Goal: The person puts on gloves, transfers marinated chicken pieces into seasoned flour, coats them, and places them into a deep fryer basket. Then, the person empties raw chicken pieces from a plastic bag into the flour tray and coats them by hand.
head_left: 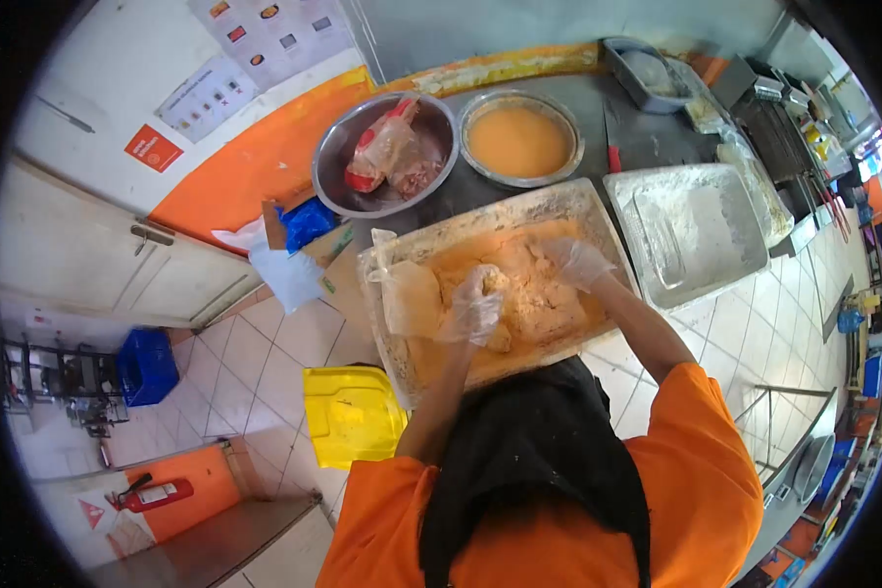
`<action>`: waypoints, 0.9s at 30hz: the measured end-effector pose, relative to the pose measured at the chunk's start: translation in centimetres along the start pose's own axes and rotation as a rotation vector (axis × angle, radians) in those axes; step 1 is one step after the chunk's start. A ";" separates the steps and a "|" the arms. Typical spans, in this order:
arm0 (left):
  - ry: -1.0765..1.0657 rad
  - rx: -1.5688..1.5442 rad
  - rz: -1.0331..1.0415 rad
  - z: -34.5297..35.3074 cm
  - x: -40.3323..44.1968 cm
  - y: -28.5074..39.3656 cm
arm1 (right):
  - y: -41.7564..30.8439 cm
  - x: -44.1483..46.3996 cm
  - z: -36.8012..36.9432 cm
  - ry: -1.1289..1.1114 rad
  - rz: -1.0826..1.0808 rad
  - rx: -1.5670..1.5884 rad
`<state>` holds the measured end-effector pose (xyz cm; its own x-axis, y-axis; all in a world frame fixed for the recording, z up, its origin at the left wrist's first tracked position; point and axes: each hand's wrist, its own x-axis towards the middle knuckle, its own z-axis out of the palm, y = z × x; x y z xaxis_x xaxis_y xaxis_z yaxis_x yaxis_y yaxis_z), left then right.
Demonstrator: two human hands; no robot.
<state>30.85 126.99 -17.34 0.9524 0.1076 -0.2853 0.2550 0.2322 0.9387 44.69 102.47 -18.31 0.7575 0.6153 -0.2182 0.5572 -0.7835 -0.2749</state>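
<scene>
Currently, the fingers of the left hand (pixel 473 314) are gripping a pale, floury piece (pixel 492 281) inside the big tray (pixel 598 204). The right hand (pixel 580 265) is hovering low over the flour (pixel 559 318) on the tray's other side; blur is smearing its fingers, so I cannot tell whether they are holding anything. Both hands are wearing clear gloves. A see-through tub (pixel 410 302) is standing in the tray's left end.

The work is seemingly sitting partway: lumps in the flour are looking coated, while raw meat (pixel 416 176) is lying bagged in the deep bowl (pixel 335 176), apparently untouched. Beyond the tray, a pan (pixel 575 162) of orange liquid is resting on the desk (pixel 596 106), beside a red-handled knife (pixel 613 157). A steel tray (pixel 752 260) is holding white flour at the right.

The flour is hiding however many pieces are lying under it, the left glove is covering part of the gripped one, and the bag's folds are obscuring the meat. The far-right shelves are appearing too small and warped to read.
</scene>
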 end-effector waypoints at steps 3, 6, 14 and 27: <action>0.081 0.217 0.011 -0.1 -1.2 1.2 | -4.2 -1.9 -5.8 0.058 0.091 0.246; 0.209 0.385 0.195 -1.7 -0.7 -1.8 | -3.9 -2.6 -6.0 0.064 0.134 0.331; 0.174 0.371 0.197 0.7 0.7 -0.7 | -5.9 -3.1 -1.9 0.099 -0.017 0.342; 0.408 0.764 0.367 1.3 -2.5 -6.7 | -6.7 -0.4 -3.7 -0.080 -0.255 0.330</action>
<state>26.96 123.95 -22.64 0.8998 0.4119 0.1437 0.1287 -0.5654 0.8147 41.95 107.14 -12.89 0.5733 0.8009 -0.1729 0.5746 -0.5435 -0.6120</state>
